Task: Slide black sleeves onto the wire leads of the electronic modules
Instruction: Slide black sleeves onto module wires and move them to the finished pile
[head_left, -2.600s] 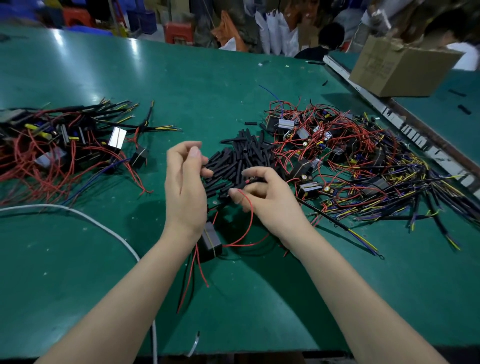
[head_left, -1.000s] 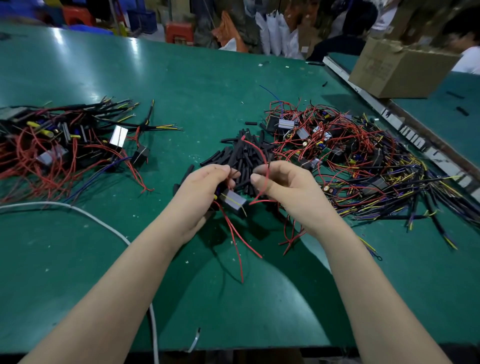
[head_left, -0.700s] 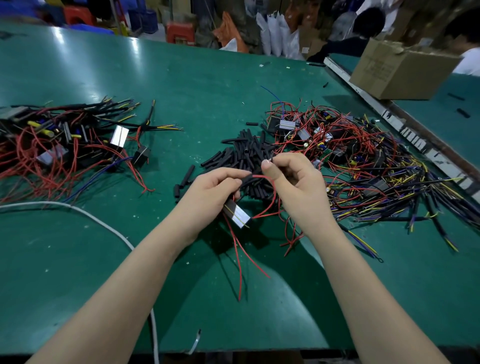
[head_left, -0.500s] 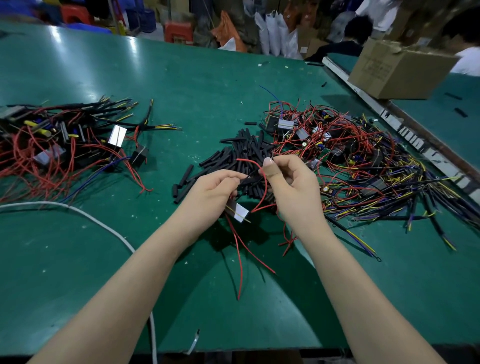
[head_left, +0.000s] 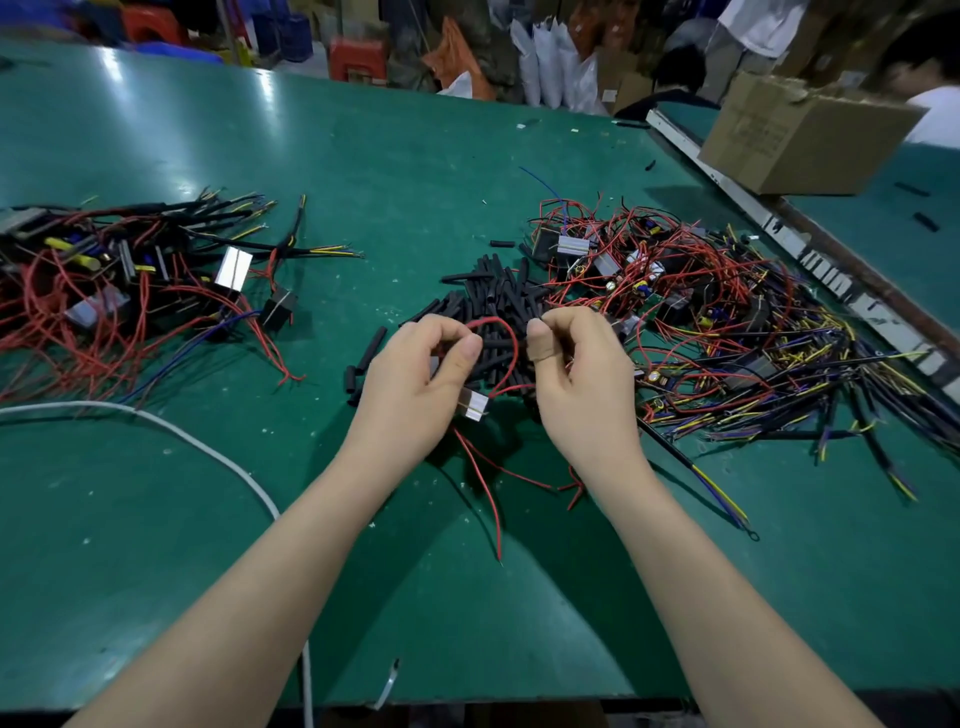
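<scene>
My left hand (head_left: 415, 379) holds a small electronic module (head_left: 471, 404) with a silver face and pinches one of its red wire leads (head_left: 506, 340), which arches up toward my right hand (head_left: 576, 374). My right hand is closed just right of that arch; what its fingers pinch is hidden. Other red leads (head_left: 488, 483) hang from the module onto the table. A pile of loose black sleeves (head_left: 493, 296) lies directly behind both hands.
A tangle of modules with red, yellow and blue wires (head_left: 727, 322) lies to the right, another heap (head_left: 114, 291) to the left. A white cable (head_left: 208, 447) crosses the green table (head_left: 363, 156). A cardboard box (head_left: 800, 140) sits far right; people are behind it.
Both hands have stayed over the sleeve pile with the module. The red lead now arches between the two hands, and my right thumb has turned toward me.
</scene>
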